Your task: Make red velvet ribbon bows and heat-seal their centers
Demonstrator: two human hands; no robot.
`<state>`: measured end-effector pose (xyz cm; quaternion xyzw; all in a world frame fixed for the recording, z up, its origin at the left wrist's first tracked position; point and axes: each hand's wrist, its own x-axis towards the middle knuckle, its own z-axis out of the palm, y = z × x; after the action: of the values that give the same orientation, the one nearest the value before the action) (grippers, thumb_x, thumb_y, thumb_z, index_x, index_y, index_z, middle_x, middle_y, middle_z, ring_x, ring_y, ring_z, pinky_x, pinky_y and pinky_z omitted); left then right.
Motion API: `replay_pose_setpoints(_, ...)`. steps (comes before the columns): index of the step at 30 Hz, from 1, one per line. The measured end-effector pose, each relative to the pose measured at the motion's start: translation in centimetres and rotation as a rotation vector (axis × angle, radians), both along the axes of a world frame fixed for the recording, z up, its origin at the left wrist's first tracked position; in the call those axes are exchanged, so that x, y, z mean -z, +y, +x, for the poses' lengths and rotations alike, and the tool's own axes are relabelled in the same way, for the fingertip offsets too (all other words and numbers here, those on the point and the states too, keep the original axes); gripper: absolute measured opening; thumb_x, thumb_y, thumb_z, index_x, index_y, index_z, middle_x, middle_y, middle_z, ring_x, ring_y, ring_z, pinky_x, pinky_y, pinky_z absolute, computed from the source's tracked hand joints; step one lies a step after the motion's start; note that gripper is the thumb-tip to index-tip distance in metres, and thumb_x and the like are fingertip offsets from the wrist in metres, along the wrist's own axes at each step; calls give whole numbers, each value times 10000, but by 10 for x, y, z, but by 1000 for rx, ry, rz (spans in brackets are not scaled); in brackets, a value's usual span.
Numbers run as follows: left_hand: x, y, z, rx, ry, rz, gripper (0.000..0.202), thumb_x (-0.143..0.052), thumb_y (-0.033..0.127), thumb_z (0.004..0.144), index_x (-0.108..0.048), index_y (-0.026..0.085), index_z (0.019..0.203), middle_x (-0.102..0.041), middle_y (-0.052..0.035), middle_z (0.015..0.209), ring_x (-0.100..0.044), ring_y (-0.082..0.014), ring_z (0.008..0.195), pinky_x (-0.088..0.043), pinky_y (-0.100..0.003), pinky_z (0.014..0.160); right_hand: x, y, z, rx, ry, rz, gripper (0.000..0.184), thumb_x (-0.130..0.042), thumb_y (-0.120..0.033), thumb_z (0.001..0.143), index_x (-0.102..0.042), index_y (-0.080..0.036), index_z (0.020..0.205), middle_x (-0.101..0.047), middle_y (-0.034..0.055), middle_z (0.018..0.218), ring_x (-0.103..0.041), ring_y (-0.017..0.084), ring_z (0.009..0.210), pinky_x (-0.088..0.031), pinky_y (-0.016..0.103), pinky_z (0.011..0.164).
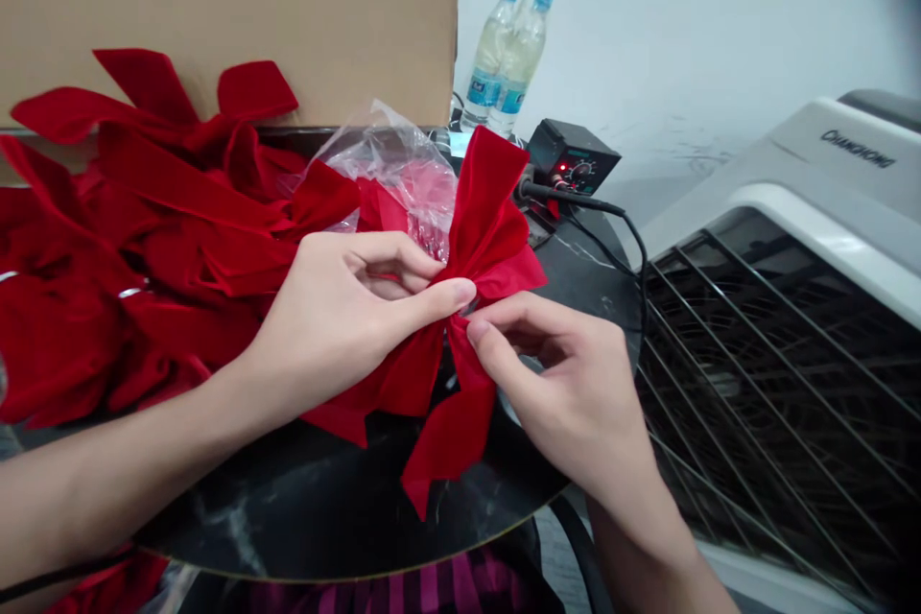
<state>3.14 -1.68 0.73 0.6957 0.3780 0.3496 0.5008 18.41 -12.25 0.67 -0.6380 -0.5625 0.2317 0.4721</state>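
Red velvet bow (489, 221) pinched at center frame between left hand (331, 326) and right hand (568, 393); more bows (144, 249) heaped left.

A red velvet bow (410, 374) was pinched at its gathered centre between a person's left hand (338, 326) and right hand (561, 384) over a round black tabletop (288, 518). One broad loop (489, 201) stood upright, soft and creased, while a shorter loop flared to the right. Another section spread low to the left, and a notched tail (446, 441) hung toward the wearer, its point angled down.
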Motion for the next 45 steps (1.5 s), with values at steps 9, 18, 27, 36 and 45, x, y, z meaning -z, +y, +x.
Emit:
replay_pose_setpoints(9, 1, 3, 0, 54, -49, -142, 171, -888, 309, 704, -780, 196, 775, -782, 3, 727, -729, -148, 645, -555, -164, 555, 35, 0, -1, 8, 595, -50, 138, -705, -288, 851, -705, -179, 767, -715, -3, 689, -602, 92, 536, -516, 203, 541)
replay_pose_setpoints(18, -3, 16, -6, -37, -72, -48, 153, -867, 336, 738, -795, 210, 788, -786, 3, 745, -726, -146, 670, -550, -168, 585, 10, -32, 33, -361, 153, -403, 150, -654, -110, 860, -715, -202, 962, -743, -1, 835, -700, 124, 735, -582, 213, 675)
replay_pose_setpoints(27, -2, 13, -4, 27, -92, -85, 90, -873, 264, 736, -801, 221, 771, -792, 24, 751, -724, -120, 701, -540, -132, 623, -8, -35, 36, 157, -342, 34, 93, -739, -302, 892, -784, -251, 955, -734, -30, 690, -620, 90, 483, -503, 185, 480)
replay_pose_setpoints(36, 0, 9, -1, 39, -41, -73, 160, -883, 323, 709, -809, 203, 785, -798, -10, 786, -734, -167, 723, -572, -195, 638, 9, 0, -6, 99, -406, 167, 138, -647, -217, 940, -780, -213, 977, -776, 4, 801, -626, 112, 561, -559, 242, 643)
replay_pose_setpoints(45, -6, 11, 0, 43, -4, -107, 109, -880, 294, 691, -812, 218, 730, -758, 11, 673, -663, -126, 591, -479, -169, 505, 10, -11, 2, 142, -84, 0, 125, -697, -299, 924, -755, -212, 854, -645, -35, 574, -500, 87, 423, -420, 221, 420)
